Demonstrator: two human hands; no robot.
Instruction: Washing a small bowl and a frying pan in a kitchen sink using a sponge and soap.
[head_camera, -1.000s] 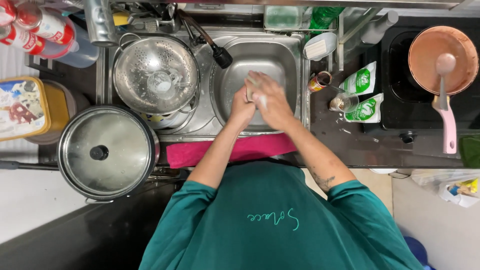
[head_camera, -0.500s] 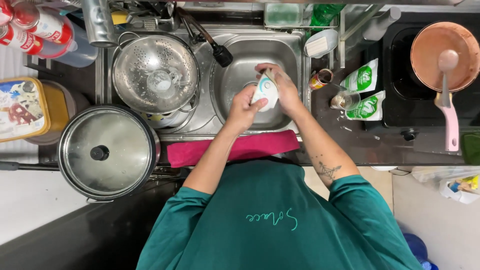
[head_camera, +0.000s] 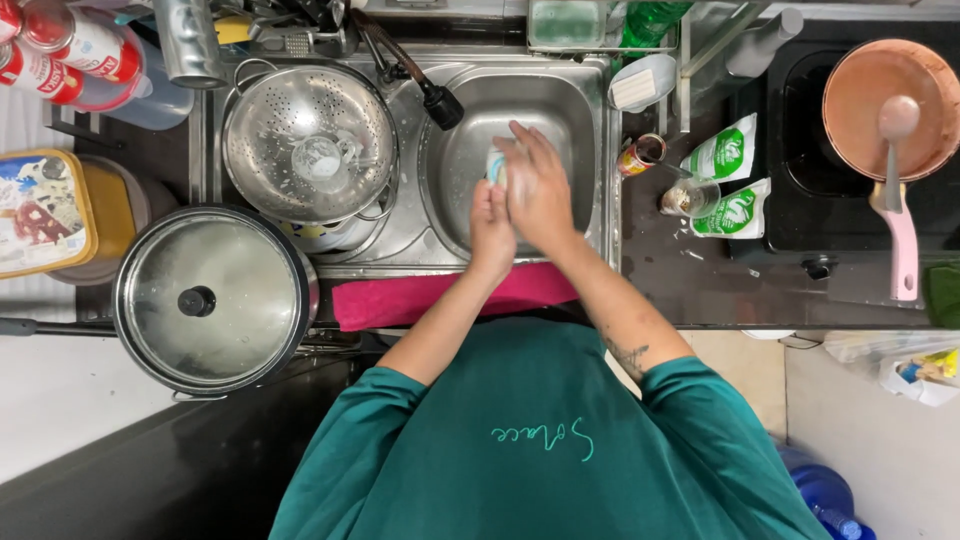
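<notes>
Both hands are working over the steel sink (head_camera: 590, 130), the right hand (head_camera: 540, 190) cupping a small white-and-teal object (head_camera: 496, 165) while the left hand (head_camera: 492, 225) is pressing against it, apparently mid-scrub, so the next move likely calls for a firm, steady grip.

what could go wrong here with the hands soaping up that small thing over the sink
1. The small white and blue item sits between the soapy left hand and right hand; it could slip and drop into the sink.
2. The black faucet head hangs close beside the hands, so a knock seems possible.
3. The open can and glass stand near the sink edge by the right forearm; an elbow swing might tip them.
</notes>
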